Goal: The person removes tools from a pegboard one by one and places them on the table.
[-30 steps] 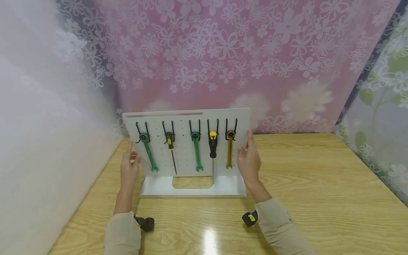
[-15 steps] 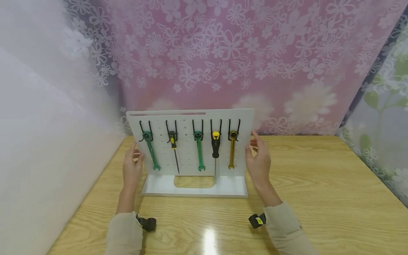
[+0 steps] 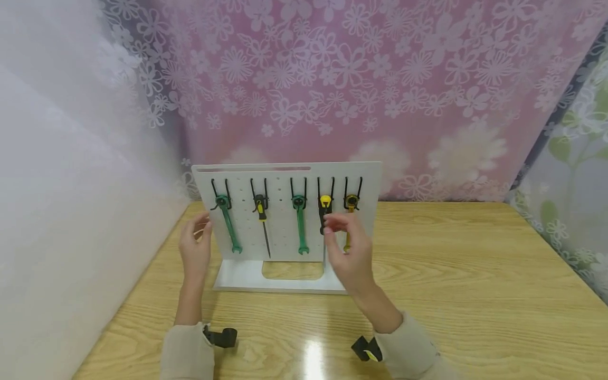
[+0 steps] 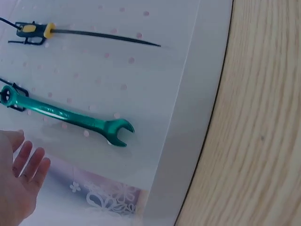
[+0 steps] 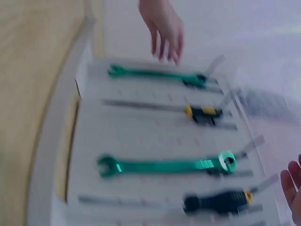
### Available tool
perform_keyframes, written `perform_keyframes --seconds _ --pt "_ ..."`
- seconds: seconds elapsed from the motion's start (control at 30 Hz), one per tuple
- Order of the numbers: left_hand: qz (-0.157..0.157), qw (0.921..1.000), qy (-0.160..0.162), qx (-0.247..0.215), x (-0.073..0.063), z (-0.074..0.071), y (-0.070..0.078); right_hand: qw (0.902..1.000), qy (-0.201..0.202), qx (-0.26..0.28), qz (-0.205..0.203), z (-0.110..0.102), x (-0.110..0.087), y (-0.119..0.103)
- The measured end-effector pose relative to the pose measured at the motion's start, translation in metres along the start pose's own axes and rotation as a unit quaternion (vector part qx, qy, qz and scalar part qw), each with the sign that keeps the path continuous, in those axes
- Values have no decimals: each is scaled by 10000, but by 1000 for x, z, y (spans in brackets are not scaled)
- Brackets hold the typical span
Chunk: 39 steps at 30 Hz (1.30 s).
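Note:
A white pegboard stand [image 3: 285, 232] bears tools hung on black hooks. From left to right hang a green wrench [image 3: 230, 227], a thin black-and-yellow screwdriver [image 3: 260, 207], a second green wrench [image 3: 301, 227], a thicker black-and-yellow screwdriver [image 3: 325, 202] and a gold wrench [image 3: 351, 201]. My left hand [image 3: 195, 253] is at the board's left edge with relaxed fingers, beside the first green wrench [image 4: 61, 114]. My right hand [image 3: 353, 258] is in front of the board, hiding parts of the thick screwdriver and gold wrench. In the right wrist view its fingers [image 5: 289, 186] are apart from the thick screwdriver [image 5: 218, 201].
The stand sits on a wood-grain table [image 3: 465, 264], its white base tray [image 3: 237, 277] toward me. Pink floral cloth [image 3: 304, 79] hangs behind, and a pale wall [image 3: 95, 158] rises close on the left. Black wrist cameras [image 3: 225, 338] jut from both sleeves.
My right hand has left the board's right edge and moved left, in front of the thick screwdriver and gold wrench. My left hand stays near the left edge. The head view has shifted slightly.

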<state>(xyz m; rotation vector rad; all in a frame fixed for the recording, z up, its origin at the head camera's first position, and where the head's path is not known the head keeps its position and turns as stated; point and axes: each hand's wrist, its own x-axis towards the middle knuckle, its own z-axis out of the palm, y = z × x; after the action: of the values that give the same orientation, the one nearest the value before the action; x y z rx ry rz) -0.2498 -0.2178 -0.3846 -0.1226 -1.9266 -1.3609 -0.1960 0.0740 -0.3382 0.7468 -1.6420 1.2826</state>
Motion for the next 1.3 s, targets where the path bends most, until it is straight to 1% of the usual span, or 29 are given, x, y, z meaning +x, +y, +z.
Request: perform_keyframes --seconds 0.07,0.13,0.2,0.23,0.3,0.37,0.43,0.47,0.53,0.63,0.7,0.77,0.83,0.9,1.03,1.13,1.2,1.27,1.3 --pt "-134 9997 -154 -137 -1 1 6 9982 -584 156 -12 18 -8 -5" --pt "-307 9989 -309 -174 -2 2 10 9929 -1157 215 166 36 -17 -8" --pt "-392 9978 -436 -301 -2 4 3 9832 -1708 251 593 53 -26 -9" --pt "-434 9971 -489 -380 -2 5 -1 9762 -1969 252 873 61 -30 -8" --pt "-584 9955 -610 -418 -3 6 -2 9580 -2412 340 1512 77 -37 -6" --pt "-653 9943 -715 -435 -4 8 -1 9374 -2737 396 2117 90 -39 -3" --pt "-743 9935 -760 -395 -4 10 1 9201 -2965 457 2520 102 -41 2" --pt "-769 9935 -764 -352 -5 11 2 9131 -3055 478 2657 108 -41 3" --pt "-804 9934 -757 -300 -5 12 4 9016 -3194 520 2869 118 -41 8" --pt "-798 9938 -698 -341 -7 14 6 8892 -3391 465 3034 129 -43 15" --pt "-758 9943 -674 -327 -8 15 6 8842 -3488 342 3089 135 -46 19" --pt "-770 9941 -661 -374 -9 16 6 8826 -3551 185 3075 139 -49 23" --pt "-851 9932 -665 -430 -10 17 7 8832 -3547 94 3066 141 -51 25" --pt "-992 9910 -679 -584 -11 18 9 8833 -3521 58 3095 143 -54 28" --pt "-1153 9886 -673 -699 -13 18 24 8829 -3527 29 3099 146 -59 31" --pt "-1187 9878 -680 -748 -14 17 32 8808 -3564 -4 3117 148 -62 31" --pt "-1269 9858 -687 -862 -14 17 29 8795 -3574 -61 3141 148 -64 30" --pt "-1264 9853 -720 -895 -13 19 23 8771 -3555 -66 3229 148 -66 30" --pt "-1268 9850 -742 -901 -13 19 20 8775 -3523 -71 3253 148 -66 30"
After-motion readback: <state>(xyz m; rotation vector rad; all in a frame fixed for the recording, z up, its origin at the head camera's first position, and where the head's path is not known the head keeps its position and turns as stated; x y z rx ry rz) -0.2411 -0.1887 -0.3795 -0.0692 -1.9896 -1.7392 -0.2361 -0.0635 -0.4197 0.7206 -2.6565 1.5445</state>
